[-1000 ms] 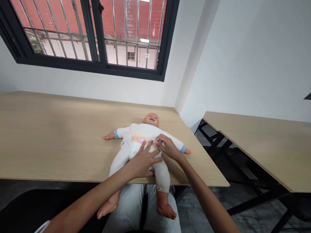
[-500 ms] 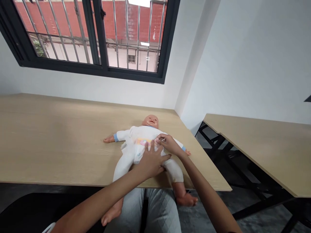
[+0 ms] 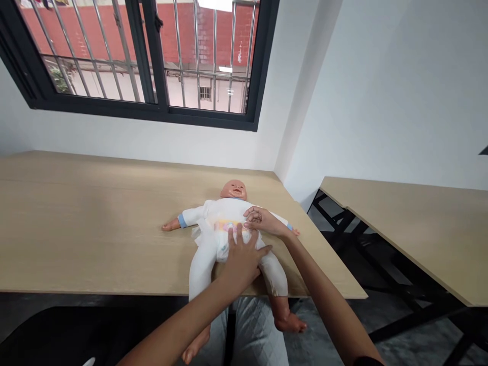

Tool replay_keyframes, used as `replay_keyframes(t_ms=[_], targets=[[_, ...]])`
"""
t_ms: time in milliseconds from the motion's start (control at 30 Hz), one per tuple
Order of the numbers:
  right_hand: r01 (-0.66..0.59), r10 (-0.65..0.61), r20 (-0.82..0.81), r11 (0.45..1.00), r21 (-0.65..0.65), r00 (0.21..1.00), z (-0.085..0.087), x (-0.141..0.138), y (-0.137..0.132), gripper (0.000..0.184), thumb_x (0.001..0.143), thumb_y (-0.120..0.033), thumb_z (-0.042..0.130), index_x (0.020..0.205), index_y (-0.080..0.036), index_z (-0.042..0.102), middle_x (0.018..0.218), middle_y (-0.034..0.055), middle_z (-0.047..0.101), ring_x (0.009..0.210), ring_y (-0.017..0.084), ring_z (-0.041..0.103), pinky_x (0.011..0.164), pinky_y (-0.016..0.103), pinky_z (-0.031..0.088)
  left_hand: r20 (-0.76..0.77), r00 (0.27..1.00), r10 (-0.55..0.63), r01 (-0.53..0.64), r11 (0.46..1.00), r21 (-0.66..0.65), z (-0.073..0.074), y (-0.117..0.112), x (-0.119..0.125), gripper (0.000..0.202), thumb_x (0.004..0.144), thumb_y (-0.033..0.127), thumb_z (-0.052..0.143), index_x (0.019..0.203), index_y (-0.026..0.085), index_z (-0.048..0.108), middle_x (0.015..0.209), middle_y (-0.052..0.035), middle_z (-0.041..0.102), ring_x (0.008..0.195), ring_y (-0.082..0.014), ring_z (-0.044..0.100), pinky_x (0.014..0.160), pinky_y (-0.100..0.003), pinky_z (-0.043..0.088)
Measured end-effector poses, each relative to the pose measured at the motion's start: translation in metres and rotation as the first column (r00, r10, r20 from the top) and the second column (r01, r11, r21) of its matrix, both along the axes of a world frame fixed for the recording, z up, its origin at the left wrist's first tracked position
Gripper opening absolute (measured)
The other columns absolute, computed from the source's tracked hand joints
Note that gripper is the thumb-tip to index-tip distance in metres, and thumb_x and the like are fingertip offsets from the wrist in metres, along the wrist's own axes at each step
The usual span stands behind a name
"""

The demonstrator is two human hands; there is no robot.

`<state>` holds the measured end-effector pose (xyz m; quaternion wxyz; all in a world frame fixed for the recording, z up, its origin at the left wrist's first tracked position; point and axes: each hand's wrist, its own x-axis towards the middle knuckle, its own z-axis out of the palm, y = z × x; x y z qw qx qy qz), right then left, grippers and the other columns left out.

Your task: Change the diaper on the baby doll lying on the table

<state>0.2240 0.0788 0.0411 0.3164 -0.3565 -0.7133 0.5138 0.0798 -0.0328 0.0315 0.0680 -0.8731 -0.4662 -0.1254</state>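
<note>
Head view, baby doll [image 3: 224, 211], left hand [image 3: 242, 262] on diaper [image 3: 224, 236], right hand [image 3: 264, 221] at waist

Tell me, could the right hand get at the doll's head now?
Probably yes. The right hand rests at the waist of the doll's white bodysuit, close to the doll's head, and only the bodysuit's chest lies between them. The left hand sits lower, not in the way.

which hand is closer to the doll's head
Right. The right hand rests at the diaper's waistband, just below the doll's head and to its side; the left hand lies spread farther down, over the diaper's lower front.
</note>
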Motion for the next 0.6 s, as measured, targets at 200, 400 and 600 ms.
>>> replay_keyframes(t_ms=[200,400,600], targets=[[0.105,-0.106,-0.042,0.994,-0.034,0.993,-0.009,-0.002,-0.01,0.05,0.062,-0.047,0.079,0.092,-0.018,0.052,0.068,-0.0028,0.061,0.065,0.013,0.06,0.06,0.026,0.048,-0.042,0.997,-0.07,0.07,0.997,-0.016,0.0,-0.003,-0.006,0.064,0.071,0.036,0.073,0.13,0.04,0.05,0.142,-0.0074,0.042,0.135,-0.0489,0.026,0.104,-0.07,0.021],[0.214,-0.213,-0.013,0.976,0.049,0.977,-0.024,-0.007,-0.013,0.05,0.062,-0.046,0.078,0.093,-0.02,0.048,0.067,-0.0044,0.057,0.06,0.012,0.056,0.056,0.025,0.045,-0.064,0.987,-0.146,0.145,0.989,-0.03,0.0,-0.001,-0.018,0.061,0.072,0.029,0.072,0.128,0.041,0.051,0.141,-0.0083,0.043,0.136,-0.0458,0.026,0.105,-0.068,0.02],[0.348,-0.356,0.001,0.914,0.206,0.934,-0.034,-0.015,-0.017,0.039,0.065,-0.038,0.073,0.089,-0.019,0.05,0.072,-0.0038,0.052,0.068,0.013,0.053,0.069,0.029,0.046,-0.01,0.989,-0.144,0.144,0.988,-0.051,0.0,-0.005,-0.019,0.064,0.074,0.022,0.07,0.132,0.04,0.048,0.143,-0.0083,0.042,0.136,-0.0451,0.027,0.106,-0.066,0.023]])
